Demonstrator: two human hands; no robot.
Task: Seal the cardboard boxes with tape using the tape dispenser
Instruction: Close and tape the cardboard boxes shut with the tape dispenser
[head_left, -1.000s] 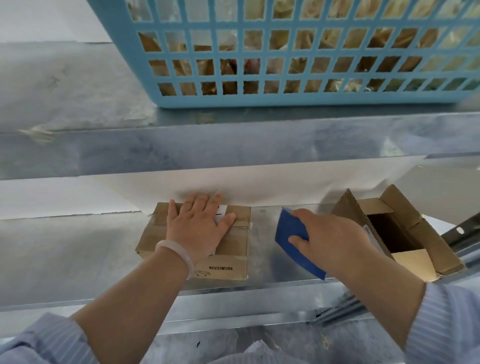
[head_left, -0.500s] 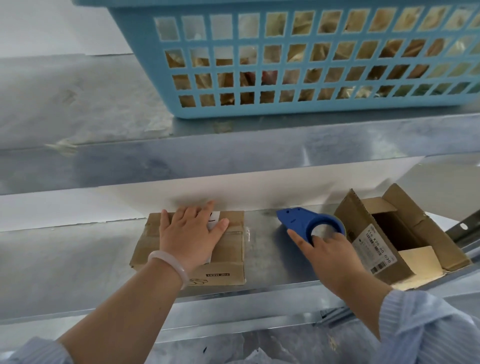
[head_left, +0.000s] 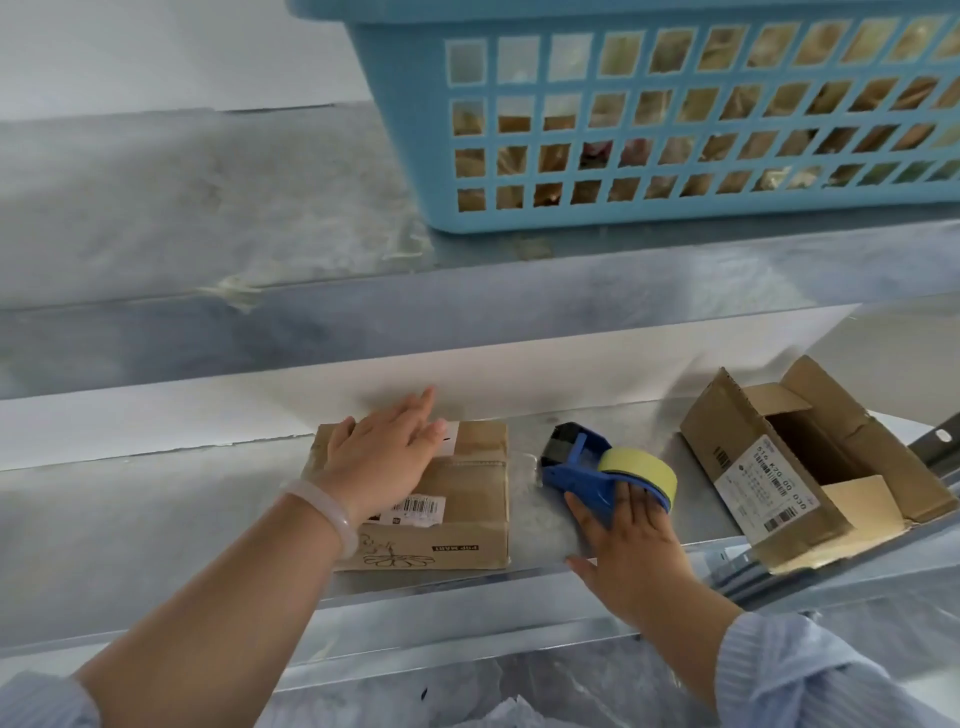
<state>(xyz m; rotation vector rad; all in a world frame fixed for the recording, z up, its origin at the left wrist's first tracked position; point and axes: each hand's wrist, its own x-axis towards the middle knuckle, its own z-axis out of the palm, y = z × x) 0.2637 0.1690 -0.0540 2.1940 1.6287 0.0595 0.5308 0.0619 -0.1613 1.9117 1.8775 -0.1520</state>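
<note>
Galvanised shelf (head_left: 156, 499): flat hand (head_left: 382, 452) on taped cardboard box (head_left: 467, 499).

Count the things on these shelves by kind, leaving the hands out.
Boxes: 2, the closed box and the open box
Tape dispenser: 1
Basket: 1
Total: 4

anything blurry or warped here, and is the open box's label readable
Head view: the left hand is motion-smeared toward its fingertips; the open box has a sharp label, digits partly readable; the metal shelf shows dull sheen, no hard glare; shelf lines bow slightly.
</note>
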